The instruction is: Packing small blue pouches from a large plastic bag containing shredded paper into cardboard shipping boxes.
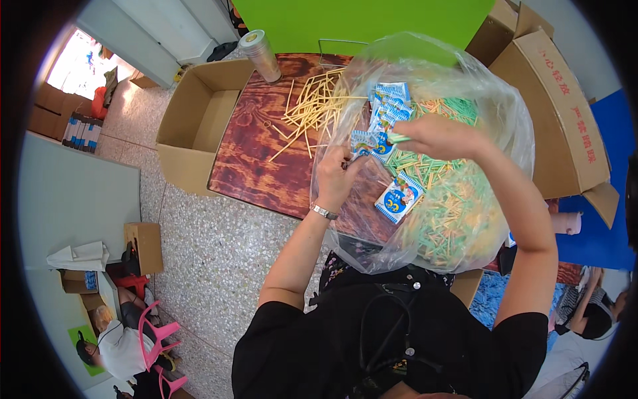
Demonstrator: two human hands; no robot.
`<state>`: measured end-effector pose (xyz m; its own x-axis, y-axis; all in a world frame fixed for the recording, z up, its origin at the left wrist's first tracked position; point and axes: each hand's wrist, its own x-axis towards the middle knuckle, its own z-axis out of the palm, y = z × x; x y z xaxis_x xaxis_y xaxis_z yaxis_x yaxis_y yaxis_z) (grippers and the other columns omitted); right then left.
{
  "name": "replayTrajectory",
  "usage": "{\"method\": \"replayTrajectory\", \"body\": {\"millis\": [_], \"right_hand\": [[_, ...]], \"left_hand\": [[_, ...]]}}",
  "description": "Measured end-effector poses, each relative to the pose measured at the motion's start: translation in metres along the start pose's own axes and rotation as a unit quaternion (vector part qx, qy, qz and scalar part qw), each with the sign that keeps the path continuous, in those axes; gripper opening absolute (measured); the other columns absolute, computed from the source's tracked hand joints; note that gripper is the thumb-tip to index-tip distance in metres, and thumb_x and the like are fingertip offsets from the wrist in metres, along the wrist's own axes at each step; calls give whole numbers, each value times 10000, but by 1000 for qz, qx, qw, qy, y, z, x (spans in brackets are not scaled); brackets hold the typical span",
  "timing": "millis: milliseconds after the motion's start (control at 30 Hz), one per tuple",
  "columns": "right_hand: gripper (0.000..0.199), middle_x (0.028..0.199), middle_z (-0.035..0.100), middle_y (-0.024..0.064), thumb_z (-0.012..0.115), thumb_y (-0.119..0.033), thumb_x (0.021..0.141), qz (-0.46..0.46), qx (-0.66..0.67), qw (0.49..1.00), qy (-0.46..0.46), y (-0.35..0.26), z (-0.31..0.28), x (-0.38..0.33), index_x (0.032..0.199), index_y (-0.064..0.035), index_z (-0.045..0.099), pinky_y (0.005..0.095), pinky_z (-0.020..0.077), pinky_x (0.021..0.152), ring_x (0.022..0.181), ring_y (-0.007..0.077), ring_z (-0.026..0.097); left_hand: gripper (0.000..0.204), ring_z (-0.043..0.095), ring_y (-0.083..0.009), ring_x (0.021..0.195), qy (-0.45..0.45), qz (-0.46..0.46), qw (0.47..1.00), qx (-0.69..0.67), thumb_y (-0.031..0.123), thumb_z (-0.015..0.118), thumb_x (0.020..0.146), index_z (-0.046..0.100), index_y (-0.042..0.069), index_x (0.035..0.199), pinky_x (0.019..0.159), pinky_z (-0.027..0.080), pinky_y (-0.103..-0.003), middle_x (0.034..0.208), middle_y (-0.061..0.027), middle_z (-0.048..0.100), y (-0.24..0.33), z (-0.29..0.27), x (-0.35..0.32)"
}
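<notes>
My left hand (335, 176) is closed at the lower edge of a small blue-and-white packet (362, 141), wrist bearing a metal watch. My right hand (442, 136) pinches a few short pale-green sticks (399, 137) just beside that packet. Several like packets (391, 106) lie overlapped in a row beyond it, and a single packet (399, 197) rests nearer me. A big clear plastic bag (512, 113) spreads open around both hands. Inside it, to the right, sits a heap of thin green, pink and yellow sticks (452, 226).
Long yellow sticks (316, 106) lie loose on the reddish wooden table (249, 159). A clear lidded canister (260, 56) stands at its far left corner. Open cardboard boxes flank it, one on the left (189, 120), another on the right (555, 113). A person (123, 349) sits at lower left.
</notes>
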<state>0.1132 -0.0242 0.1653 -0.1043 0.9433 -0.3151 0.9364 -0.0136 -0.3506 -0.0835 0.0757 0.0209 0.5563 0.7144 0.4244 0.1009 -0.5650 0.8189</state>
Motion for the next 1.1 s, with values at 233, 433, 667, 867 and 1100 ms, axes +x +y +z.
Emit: {"method": "replayTrajectory", "body": {"millis": [233, 433, 667, 867, 1100], "right_hand": [[243, 754, 578, 198, 554, -272, 940, -76, 16, 997, -14, 4, -17, 4, 948, -30, 538, 475, 436, 669, 747, 393, 581], [247, 739, 600, 219, 578, -259, 920, -42, -54, 994, -85, -2, -18, 12, 912, -12, 570, 473, 463, 661, 755, 379, 609], [295, 704, 668, 147, 616, -247, 899, 26, -99, 986, -132, -13, -20, 16, 828, 38, 653, 405, 528, 653, 707, 279, 676], [448, 799, 636, 216, 696, -302, 834, -35, -129, 990, -48, -38, -41, 3, 1090, 35, 551, 437, 500, 708, 787, 367, 630], [373, 743, 633, 187, 697, -293, 822, -124, 16, 971, 204, 12, -14, -16, 1052, -23, 582, 426, 501, 685, 767, 375, 633]], "left_hand": [[257, 556, -285, 663, 17, 130, 991, 36, 79, 787, 713, 557, 43, 821, 552, 433, -377, 731, -105, 549, 0, 14, 1], [254, 563, -300, 719, 17, 175, 982, 63, -31, 728, 651, 555, 44, 822, 617, 463, -382, 766, -105, 550, -2, 13, 0], [271, 585, -301, 742, 21, 242, 964, 107, -58, 690, 645, 581, 41, 872, 637, 491, -375, 803, -110, 578, 10, 12, 5], [237, 639, -245, 736, 0, 183, 983, 5, -43, 691, 720, 616, 22, 936, 647, 519, -321, 860, -123, 627, 9, 19, 3], [114, 665, -110, 722, -90, -56, 961, -255, 19, 681, 835, 644, -9, 939, 625, 510, -232, 810, -57, 674, 2, 36, 2]]}}
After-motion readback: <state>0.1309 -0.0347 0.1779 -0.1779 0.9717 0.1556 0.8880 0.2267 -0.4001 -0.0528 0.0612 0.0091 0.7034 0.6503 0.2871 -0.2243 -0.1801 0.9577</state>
